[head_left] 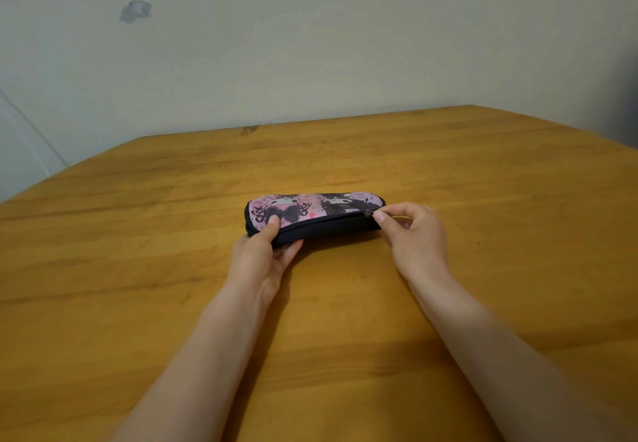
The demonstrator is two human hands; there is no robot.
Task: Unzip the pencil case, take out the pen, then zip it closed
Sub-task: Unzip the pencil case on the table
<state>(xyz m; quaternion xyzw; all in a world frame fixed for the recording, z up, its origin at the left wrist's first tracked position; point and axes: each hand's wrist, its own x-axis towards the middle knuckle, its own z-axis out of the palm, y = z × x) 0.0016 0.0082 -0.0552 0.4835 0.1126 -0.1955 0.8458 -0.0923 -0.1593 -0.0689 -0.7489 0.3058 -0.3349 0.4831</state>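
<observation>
Table: we see a bare wooden table with plank grain running left to right; its far edge meets a pale wall.
Case: we find the case lying flat near the middle of the table, well clear of every edge, its long side parallel to the far edge. The top face is pink with dark cartoon figures; the side facing us is black.
Zip: we see the zip as a dark line along the near upper seam of the case, and it looks shut along the whole length we can see. The pull sits at the right end.
Left hand: our left hand holds the left end of the case. The thumb presses on the pink top and the fingers curl under the black near side, so the hand is clamped on the case.
Right hand: our right hand is at the right end of the case. Thumb and forefinger are pinched together at the pull; the other fingers are loosely curled above the table. We read this as a grip on the pull, though the pull itself is small and partly hidden by the fingertips.
Forearms: both are bare and reach in from the near edge of the table, the left from lower left, the right from lower right.
Pen: we cannot see it.
Wall: we see a grey patch on the upper left of the wall.
</observation>
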